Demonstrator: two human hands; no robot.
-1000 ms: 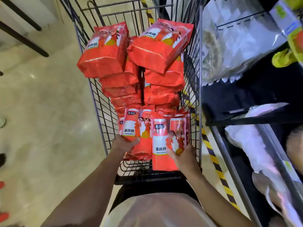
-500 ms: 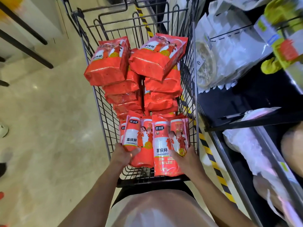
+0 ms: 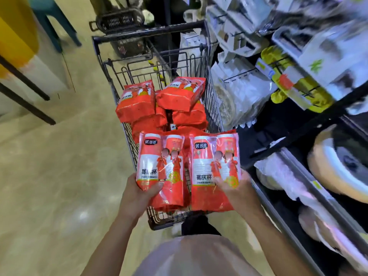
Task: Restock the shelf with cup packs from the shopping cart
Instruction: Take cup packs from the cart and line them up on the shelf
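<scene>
A black wire shopping cart stands in front of me with several red cup packs piled inside. My left hand grips one red cup pack by its lower end, thumb across the front. My right hand grips a second red cup pack the same way. Both packs are held upright, lifted above the cart's near end, side by side. The shelf runs along my right.
The shelf holds clear and white wrapped goods, yellow items and round pale packs lower down. A black basket sits beyond the cart. Dark table legs and beige floor lie to the left.
Both hands have lifted their cup packs up out of the cart's near end, toward me. The view has tilted upward, showing more of the cart's far end and the shelf.
</scene>
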